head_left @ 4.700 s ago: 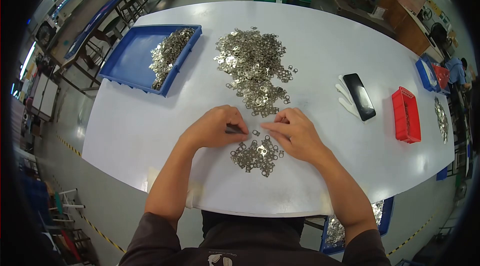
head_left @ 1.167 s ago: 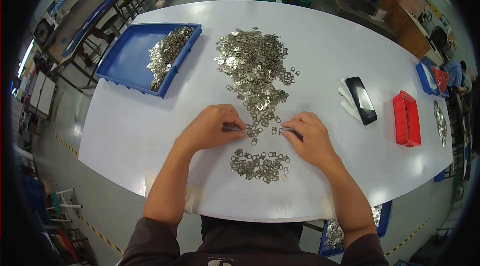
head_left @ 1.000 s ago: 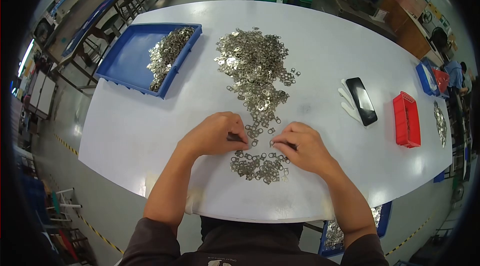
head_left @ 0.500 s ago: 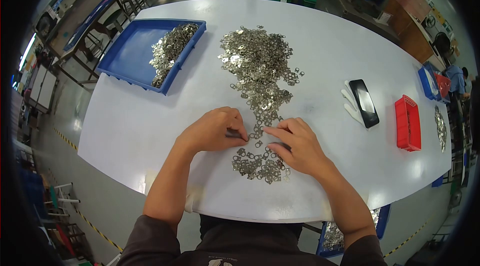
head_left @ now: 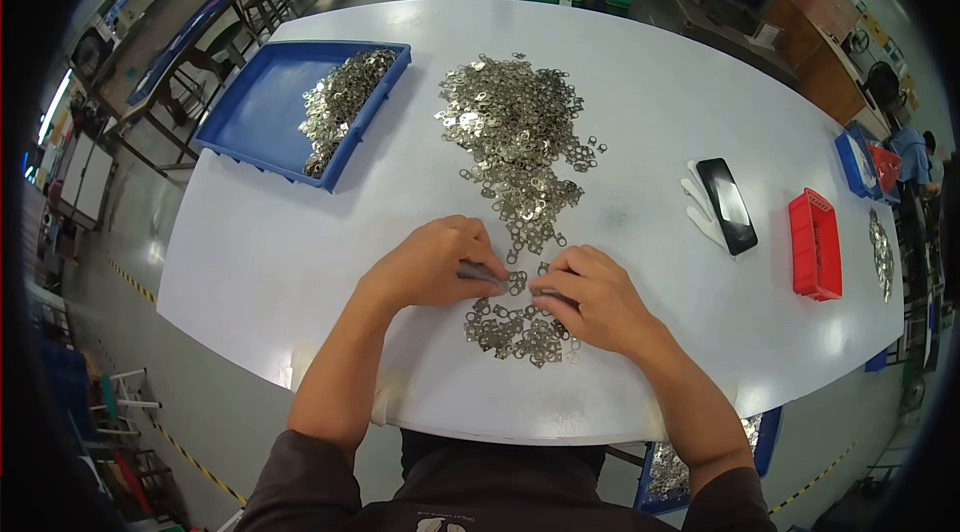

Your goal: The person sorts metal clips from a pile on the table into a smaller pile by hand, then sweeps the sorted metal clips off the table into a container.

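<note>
My left hand (head_left: 436, 264) rests on the white table, fingers curled, thumb and index fingertip close together beside a few small metal ring-shaped parts (head_left: 516, 282). Opposite it, my right hand (head_left: 598, 298) is bent in a pinch; whatever lies between its fingertips is too small to make out. Just above the fingertips, the narrow end of a large heap of the same metal parts (head_left: 515, 122) tapers down. Nearer my body lies a smaller group of metal parts (head_left: 515, 334), partly under my right hand's fingers.
A blue tray (head_left: 250, 102) with more metal parts stands at the upper left. On the right are a white glove (head_left: 703, 212), a phone (head_left: 728, 204) and a red bin (head_left: 817, 247). Below the table edge sits another blue tray (head_left: 768, 442). A person (head_left: 912, 157) is at far right.
Both hands have moved slightly closer together, and my right hand's fingers have drawn into a pinch. A few parts at the heap's narrow end have shifted toward me, leaving a small gap.
</note>
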Demonstrator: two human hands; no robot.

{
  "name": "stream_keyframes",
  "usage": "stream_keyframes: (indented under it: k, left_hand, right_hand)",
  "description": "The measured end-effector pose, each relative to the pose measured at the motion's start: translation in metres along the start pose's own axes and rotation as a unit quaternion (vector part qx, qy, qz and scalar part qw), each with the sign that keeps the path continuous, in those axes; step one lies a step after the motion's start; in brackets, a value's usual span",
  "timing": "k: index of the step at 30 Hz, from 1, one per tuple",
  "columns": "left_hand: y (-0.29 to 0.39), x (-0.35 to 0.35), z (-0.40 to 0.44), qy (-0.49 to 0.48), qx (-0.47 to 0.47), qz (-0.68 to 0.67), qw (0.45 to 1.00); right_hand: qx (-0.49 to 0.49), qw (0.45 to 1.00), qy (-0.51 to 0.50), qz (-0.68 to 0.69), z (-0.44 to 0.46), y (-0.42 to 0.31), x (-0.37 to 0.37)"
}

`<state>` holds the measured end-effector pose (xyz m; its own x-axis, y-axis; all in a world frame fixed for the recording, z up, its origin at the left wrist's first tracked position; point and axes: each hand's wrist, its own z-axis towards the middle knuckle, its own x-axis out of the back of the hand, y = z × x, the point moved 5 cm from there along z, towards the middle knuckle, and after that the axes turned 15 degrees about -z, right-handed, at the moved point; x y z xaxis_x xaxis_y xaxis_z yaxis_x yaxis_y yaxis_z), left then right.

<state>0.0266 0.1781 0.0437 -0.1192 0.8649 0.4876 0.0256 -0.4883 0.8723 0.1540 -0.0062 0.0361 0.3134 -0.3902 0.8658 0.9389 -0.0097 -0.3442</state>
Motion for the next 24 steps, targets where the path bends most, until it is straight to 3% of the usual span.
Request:
stream_keyframes:
  k: [4,7,13,14,17,20,23,24]
  left_hand:
    - [-0.003,-0.001,-0.002,-0.030,-0.012,0.025,0.999]
    - [-0.002,0.000,0.000,-0.005,0.007,-0.002,1.000]
    - [0.001,-0.005,0.000,-0.036,-0.008,-0.023,0.999]
    - [0.002,-0.006,0.001,-0.036,-0.010,-0.035,0.999]
    - [0.006,-0.004,0.003,0.028,0.048,-0.077,0.995]
    - [-0.002,-0.008,0.001,-0.044,-0.035,0.023,0.998]
    - [-0.010,-0.007,0.003,-0.053,0.038,-0.018,0.998]
    - [-0.008,-0.004,0.004,0.003,0.013,0.004,1.000]
  right_hand:
    - [0.021,0.998,-0.020,0.060,-0.005,0.005,0.000]
    - [-0.052,0.997,0.048,0.001,-0.002,0.010,0.005]
    - [0.047,0.997,-0.021,0.059,-0.005,0.002,-0.004]
    - [0.027,0.998,-0.012,0.054,-0.004,0.001,-0.003]
    - [-0.011,0.999,0.014,0.028,0.002,-0.004,-0.002]
    - [0.016,1.000,0.016,0.014,0.002,-0.002,-0.005]
    - [0.034,0.998,0.001,0.044,0.000,0.002,-0.007]
    - [0.013,0.999,0.014,0.030,0.000,0.003,-0.005]
